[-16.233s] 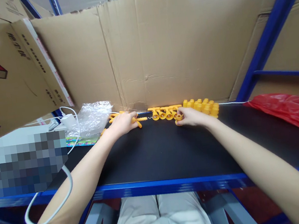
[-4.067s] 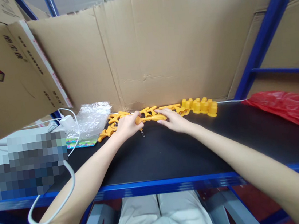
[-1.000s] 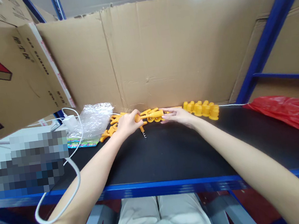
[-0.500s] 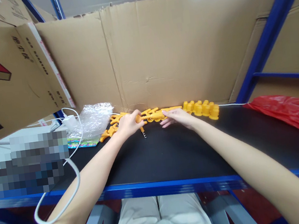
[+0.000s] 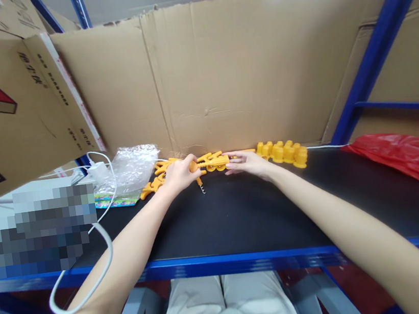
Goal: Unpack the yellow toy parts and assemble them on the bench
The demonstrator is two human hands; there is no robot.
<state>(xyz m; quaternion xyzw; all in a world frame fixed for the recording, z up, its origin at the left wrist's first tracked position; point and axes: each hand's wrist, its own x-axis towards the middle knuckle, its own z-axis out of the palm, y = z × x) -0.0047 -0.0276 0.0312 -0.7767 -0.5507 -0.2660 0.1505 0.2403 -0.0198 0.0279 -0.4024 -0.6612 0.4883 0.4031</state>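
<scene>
My left hand [image 5: 181, 174] is closed around the rounded left end of a long yellow plastic piece [image 5: 216, 161]. The piece points to the right, roughly level. At its far end is my right hand [image 5: 249, 163], fingers stretched and spread; whether they touch it I cannot tell. Just below my left hand shows a corkscrew [image 5: 201, 185] with a yellow stem and a metal spiral. Other yellow plastic parts [image 5: 154, 186] lie left of and behind my left hand, partly covered by it. Yellow round parts [image 5: 220, 167] sit behind the long piece.
A row of yellow cup-like parts [image 5: 282, 152] stands right of my right hand. Clear plastic wrap [image 5: 133, 167] lies on a colourful sheet [image 5: 118, 200] at left, near a white cable [image 5: 108, 242]. A red plastic bag [image 5: 402, 157] is at right. Cardboard [image 5: 240, 70] walls the back.
My right hand's fingers have spread and shifted at the right end of the long yellow piece, loosening from it. My left hand has stayed in place with its hold.
</scene>
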